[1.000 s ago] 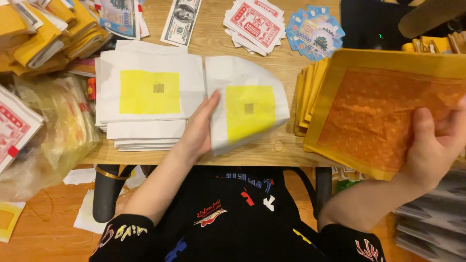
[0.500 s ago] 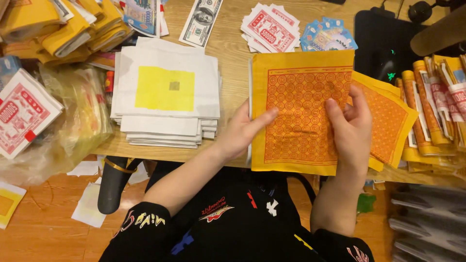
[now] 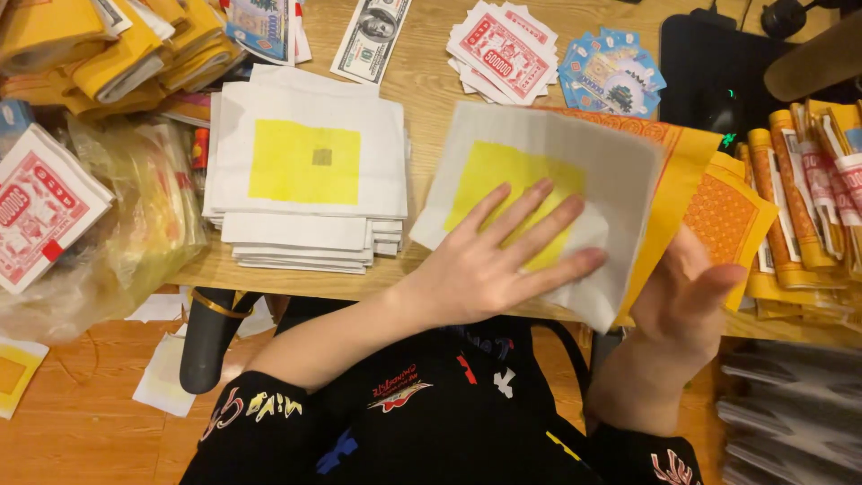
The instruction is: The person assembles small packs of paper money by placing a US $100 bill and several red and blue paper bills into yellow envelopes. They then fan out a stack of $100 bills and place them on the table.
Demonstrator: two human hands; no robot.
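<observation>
At the near edge of the tabletop (image 3: 431,49), your left hand (image 3: 489,265) lies flat with its fingers spread and straight, palm down on a white sheet with a yellow square (image 3: 548,193), pressing it rather than gripping it. That sheet rests on top of an orange patterned sheet (image 3: 691,166), whose yellow border shows along its right side. Your right hand (image 3: 687,301) is open too, fingers loosely extended, palm turned toward the stack, and it meets the lower right edge of the orange and white sheets; whether it pinches them or only steadies them, you cannot tell. Just left of your left hand sits a stack of white sheets with yellow squares (image 3: 305,166), apart from the sheet you touch. Red printed cards (image 3: 503,49) and blue cards (image 3: 611,76) lie farther back.
</observation>
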